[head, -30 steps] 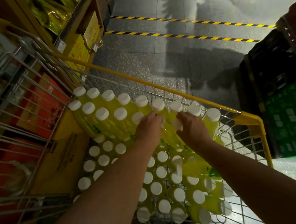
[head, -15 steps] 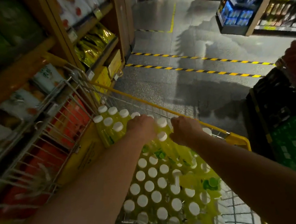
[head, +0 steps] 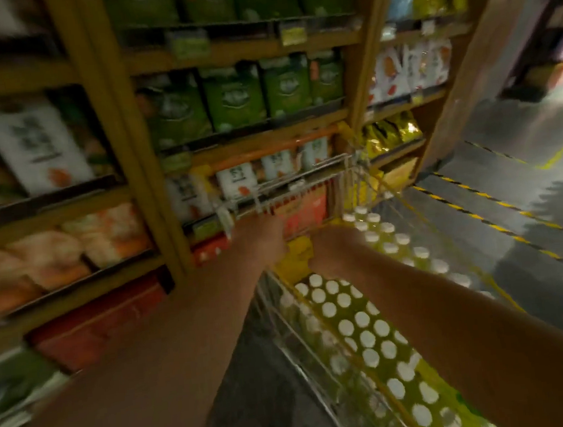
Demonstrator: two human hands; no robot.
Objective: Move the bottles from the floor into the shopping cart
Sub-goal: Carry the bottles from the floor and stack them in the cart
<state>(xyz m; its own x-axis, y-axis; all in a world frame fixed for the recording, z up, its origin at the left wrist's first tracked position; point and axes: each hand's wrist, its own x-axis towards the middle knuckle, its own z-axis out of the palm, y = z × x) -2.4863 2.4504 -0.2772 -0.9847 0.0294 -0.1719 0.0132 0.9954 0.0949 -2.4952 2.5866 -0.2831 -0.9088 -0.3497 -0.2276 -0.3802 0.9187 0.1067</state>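
Head view: blurred by motion.
Bottles: yellow-green plastic bottles with white caps [head: 362, 319] stand packed upright inside the wire metal shopping cart with yellow trim [head: 297, 181].
Left hand [head: 262, 236]: at the cart's far wire end; grip cannot be made out.
Right hand [head: 332, 247]: over the far bottles; grip likewise unclear.
Beside: wooden shelves [head: 223, 50] of packets, left of the cart.

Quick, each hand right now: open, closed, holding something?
Left hand: by the cart rim, blurred, cannot be told.
Right hand: by the bottles, fingers hidden, cannot be told.
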